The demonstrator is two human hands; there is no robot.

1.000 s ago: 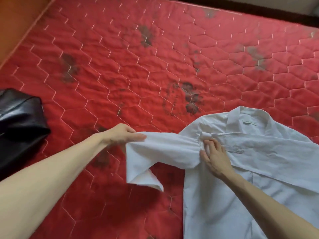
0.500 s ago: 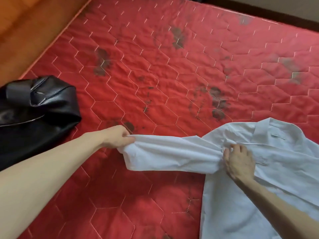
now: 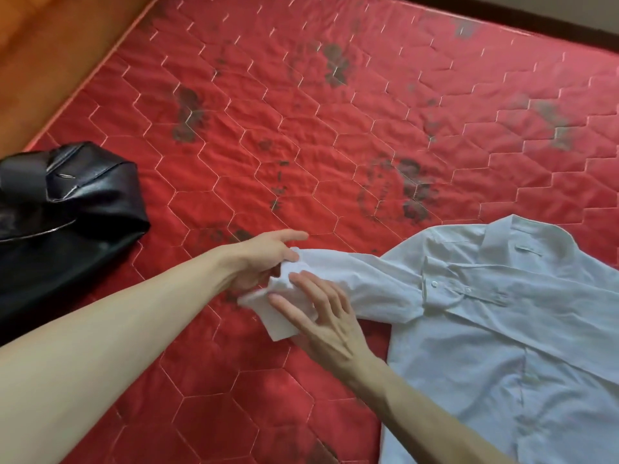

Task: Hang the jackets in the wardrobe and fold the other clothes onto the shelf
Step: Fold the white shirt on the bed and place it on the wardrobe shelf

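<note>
A white button shirt [image 3: 502,329] lies flat at the lower right of a red quilted mattress [image 3: 301,128], collar toward the far side. Its left sleeve stretches out toward the middle of the bed. My left hand [image 3: 264,259] pinches the cuff end of that sleeve. My right hand [image 3: 321,319] rests on the same cuff just below, fingers spread over the folded-back fabric. A black leather jacket [image 3: 67,222] lies bunched at the left edge of the mattress, apart from both hands.
An orange-brown wooden surface [image 3: 50,55] borders the mattress on the left. A dark strip [image 3: 502,15] runs along the far edge of the bed. Dark printed marks dot the red cover.
My right hand has left the shirt's shoulder and slid along the sleeve to the cuff beside my left hand. The cuff end is now folded back. The view shifted, showing more of the jacket.
</note>
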